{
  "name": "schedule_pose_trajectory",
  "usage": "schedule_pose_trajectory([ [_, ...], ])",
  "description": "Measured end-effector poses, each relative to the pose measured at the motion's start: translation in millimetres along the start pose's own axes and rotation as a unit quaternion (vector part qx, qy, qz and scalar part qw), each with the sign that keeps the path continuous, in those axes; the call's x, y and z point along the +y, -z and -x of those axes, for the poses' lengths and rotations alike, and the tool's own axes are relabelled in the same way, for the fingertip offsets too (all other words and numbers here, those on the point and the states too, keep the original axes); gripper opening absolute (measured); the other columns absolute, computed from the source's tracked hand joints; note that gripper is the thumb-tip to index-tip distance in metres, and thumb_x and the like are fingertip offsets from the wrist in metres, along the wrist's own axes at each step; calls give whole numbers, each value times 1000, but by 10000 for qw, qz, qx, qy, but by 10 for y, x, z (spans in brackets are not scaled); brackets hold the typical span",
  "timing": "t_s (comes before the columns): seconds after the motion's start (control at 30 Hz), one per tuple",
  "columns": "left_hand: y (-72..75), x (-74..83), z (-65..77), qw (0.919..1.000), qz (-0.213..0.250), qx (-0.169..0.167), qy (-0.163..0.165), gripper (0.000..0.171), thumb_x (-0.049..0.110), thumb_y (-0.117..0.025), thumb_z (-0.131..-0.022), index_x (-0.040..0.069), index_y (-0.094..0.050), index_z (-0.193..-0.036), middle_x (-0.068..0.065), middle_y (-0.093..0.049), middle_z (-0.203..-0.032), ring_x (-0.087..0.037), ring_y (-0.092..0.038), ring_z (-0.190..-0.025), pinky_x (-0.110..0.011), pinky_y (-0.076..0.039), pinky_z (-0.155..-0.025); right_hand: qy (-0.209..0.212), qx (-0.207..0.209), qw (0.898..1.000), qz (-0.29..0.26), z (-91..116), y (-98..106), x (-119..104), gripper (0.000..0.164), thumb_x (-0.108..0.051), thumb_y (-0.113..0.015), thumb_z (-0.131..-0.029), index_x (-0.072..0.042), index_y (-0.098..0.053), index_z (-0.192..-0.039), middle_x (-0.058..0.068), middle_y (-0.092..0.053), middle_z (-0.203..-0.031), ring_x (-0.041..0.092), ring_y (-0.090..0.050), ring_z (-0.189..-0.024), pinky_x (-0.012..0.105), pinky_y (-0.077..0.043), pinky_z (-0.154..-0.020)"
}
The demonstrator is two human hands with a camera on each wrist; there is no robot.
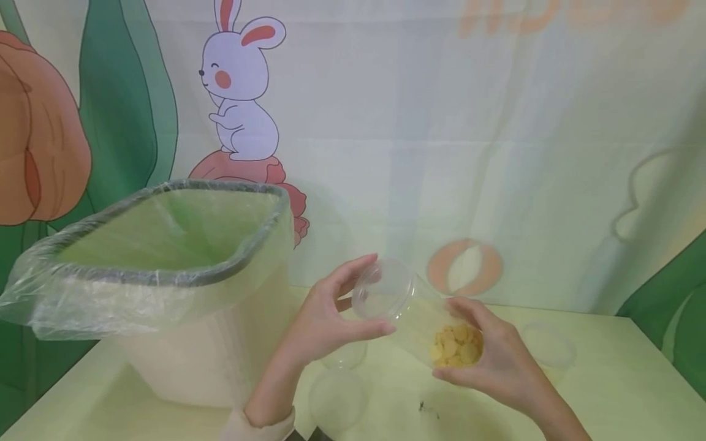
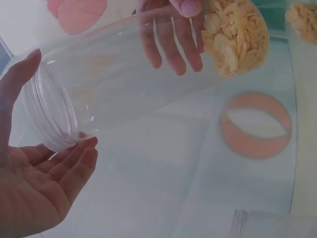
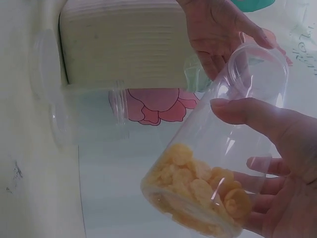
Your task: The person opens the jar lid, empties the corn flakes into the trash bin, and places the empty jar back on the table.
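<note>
A clear plastic jar (image 1: 413, 312) is tilted above the table, with yellow flakes (image 1: 456, 345) gathered in its bottom end. My right hand (image 1: 491, 352) grips it near the bottom, thumb on one side and fingers on the other. At the raised mouth end, my left hand (image 1: 325, 312) holds the rim (image 2: 49, 106) between thumb and fingers. The left wrist view shows the threaded neck there; whether a lid sits on it I cannot tell. On the table below are a second clear jar (image 3: 94, 111) and a clear round lid (image 1: 337, 398).
A bin (image 1: 193, 355) lined with a clear bag (image 1: 83, 306) stands at the left. Right of my right hand is another clear container (image 1: 548, 346). Small dark specks (image 1: 425, 407) lie on the table (image 1: 601, 392). A printed cloth (image 1: 358, 122) hangs behind.
</note>
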State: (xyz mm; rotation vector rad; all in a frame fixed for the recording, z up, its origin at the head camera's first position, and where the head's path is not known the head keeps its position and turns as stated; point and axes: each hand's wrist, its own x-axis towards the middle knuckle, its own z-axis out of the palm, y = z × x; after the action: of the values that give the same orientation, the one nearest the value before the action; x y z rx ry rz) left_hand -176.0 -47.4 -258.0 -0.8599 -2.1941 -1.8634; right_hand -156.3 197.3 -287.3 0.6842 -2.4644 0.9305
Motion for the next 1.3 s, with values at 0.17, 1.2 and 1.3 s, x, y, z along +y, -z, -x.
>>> schedule_pose_trajectory([
  [0.17,-62,31,25,9987,-183,361,319,74,16,-80,-67,16,-45,-132,0,-55,-121,-16,-52,-112,-41,-42,-94,24,68,9999,118,1,-25,9,83,-18,-89,-50,-2,-50,-121,11,-59,-117,25,-56,-106,10,-34,-88],
  [1.2,193,-59,-20,9854,910,-1216,-773,75,3,-70,-75,6,-32,-140,-9,-35,-143,-19,-35,-129,-45,-35,-100,41,-141,9999,49,-1,78,-15,85,-28,-89,-51,-7,-51,-125,8,-59,-119,21,-55,-104,26,-46,-84],
  [1.3,192,-61,-9,9860,847,-1213,-772,75,2,-69,-74,6,-33,-140,-8,-37,-142,-21,-36,-128,-47,-35,-99,111,-111,9999,71,16,65,-15,84,-26,-89,-51,-7,-52,-124,6,-60,-117,19,-56,-101,24,-46,-82],
])
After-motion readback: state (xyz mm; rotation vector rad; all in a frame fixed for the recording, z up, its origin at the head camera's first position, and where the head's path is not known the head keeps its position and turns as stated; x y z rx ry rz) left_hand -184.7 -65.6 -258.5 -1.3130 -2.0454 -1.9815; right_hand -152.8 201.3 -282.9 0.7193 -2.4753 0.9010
